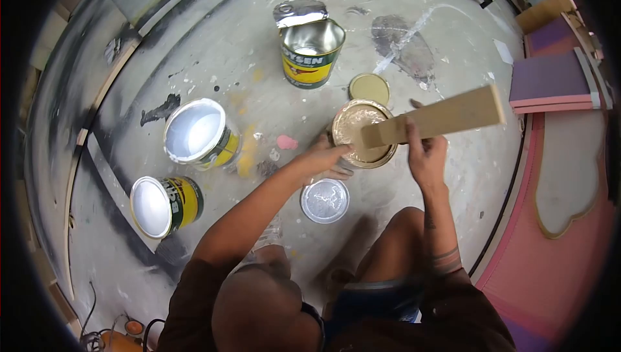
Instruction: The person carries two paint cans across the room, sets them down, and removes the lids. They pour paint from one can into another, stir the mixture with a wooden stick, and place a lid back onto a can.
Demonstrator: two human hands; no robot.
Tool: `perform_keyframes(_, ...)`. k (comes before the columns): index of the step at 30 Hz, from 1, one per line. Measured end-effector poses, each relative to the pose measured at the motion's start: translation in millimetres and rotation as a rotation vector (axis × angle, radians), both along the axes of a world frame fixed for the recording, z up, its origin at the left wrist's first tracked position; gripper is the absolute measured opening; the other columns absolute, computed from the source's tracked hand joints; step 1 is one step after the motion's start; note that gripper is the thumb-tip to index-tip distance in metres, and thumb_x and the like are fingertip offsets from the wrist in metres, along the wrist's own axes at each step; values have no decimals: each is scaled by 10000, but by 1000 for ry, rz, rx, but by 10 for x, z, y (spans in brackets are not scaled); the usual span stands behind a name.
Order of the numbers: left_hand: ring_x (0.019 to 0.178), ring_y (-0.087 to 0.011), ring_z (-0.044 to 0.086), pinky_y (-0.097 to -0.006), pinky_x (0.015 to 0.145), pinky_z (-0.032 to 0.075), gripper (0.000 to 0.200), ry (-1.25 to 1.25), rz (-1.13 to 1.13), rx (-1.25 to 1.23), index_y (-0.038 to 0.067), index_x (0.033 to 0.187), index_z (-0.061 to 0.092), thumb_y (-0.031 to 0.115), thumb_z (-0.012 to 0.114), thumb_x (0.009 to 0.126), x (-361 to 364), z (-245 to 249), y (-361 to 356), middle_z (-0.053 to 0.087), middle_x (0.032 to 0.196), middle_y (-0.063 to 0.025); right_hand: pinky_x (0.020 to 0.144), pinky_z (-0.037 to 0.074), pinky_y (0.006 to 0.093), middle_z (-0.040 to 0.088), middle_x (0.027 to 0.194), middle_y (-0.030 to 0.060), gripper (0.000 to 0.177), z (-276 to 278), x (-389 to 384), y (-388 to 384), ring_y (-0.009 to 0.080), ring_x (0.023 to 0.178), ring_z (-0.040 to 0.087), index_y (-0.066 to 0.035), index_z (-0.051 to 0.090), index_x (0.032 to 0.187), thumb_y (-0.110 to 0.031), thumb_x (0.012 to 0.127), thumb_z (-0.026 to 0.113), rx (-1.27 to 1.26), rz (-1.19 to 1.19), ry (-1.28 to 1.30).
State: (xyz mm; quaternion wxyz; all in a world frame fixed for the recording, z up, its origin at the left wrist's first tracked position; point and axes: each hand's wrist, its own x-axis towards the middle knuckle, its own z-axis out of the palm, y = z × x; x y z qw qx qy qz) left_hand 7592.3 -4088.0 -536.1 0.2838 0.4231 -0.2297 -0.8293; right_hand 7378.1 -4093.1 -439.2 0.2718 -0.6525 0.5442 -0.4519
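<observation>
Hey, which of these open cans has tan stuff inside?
The can between the left hand and right hand, under the wooden stick; the other three cans look white or silvery inside.

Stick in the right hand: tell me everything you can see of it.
The stick is a flat, straight tan strip, apparently wood or fibreboard, with a pale square-cut outer end and a darker lower end. It slants up from the mouth of the tan-filled can toward the picture's right. The right hand grips it partway along.
</observation>
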Motion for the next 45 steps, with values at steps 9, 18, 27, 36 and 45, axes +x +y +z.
perform_keyframes(9, 1136, -425, 629, -506, 936, 583, 578, -8, -276, 49, 22, 1489, 245, 103, 481, 968, 112, -111, -349, 513, 1328, -290, 953, 486, 355, 655, 1237, 171, 380, -322, -115, -43, 196, 1114, 617, 12, 624, 1263, -275, 1016, 596, 180, -118, -101)
perform_keyframes(18, 1100, -382, 652, -503, 884, 617, 547, -170, -43, -68, -1, 1472, 299, 48, 427, 942, -112, -2, -268, 545, 1319, -247, 937, 535, 439, 560, 1331, 155, 598, -608, -186, -128, 247, 1229, 542, -89, 464, 1469, -499, 1034, 468, 583, -192, -355)
perform_keyframes(27, 1111, -368, 656, -460, 787, 656, 549, -292, 141, -179, 1, 1482, 304, 35, 391, 941, 136, 61, 54, 506, 1385, -239, 849, 574, 427, 643, 1157, 161, 587, -527, 86, -223, 254, 1024, 661, 4, 499, 1389, -468, 1042, 461, 588, -55, -491)
perform_keyframes(36, 1114, -358, 657, -485, 833, 641, 541, -283, 519, -30, 10, 1489, 260, 49, 431, 977, 907, 221, 681, 510, 1374, -221, 920, 508, 385, 649, 1160, 111, 634, -359, 1165, -300, 188, 1066, 605, 16, 583, 1293, -546, 1006, 519, 708, 269, -320)
perform_keyframes(45, 1169, -380, 610, -517, 806, 641, 653, -275, 701, 67, 76, 1524, 126, 30, 458, 963, 1392, 99, 1314, 410, 1434, -226, 942, 533, 455, 623, 1237, 170, 660, -521, 1845, -12, 274, 1133, 624, -1, 490, 1409, -526, 1010, 512, 763, 488, -283)
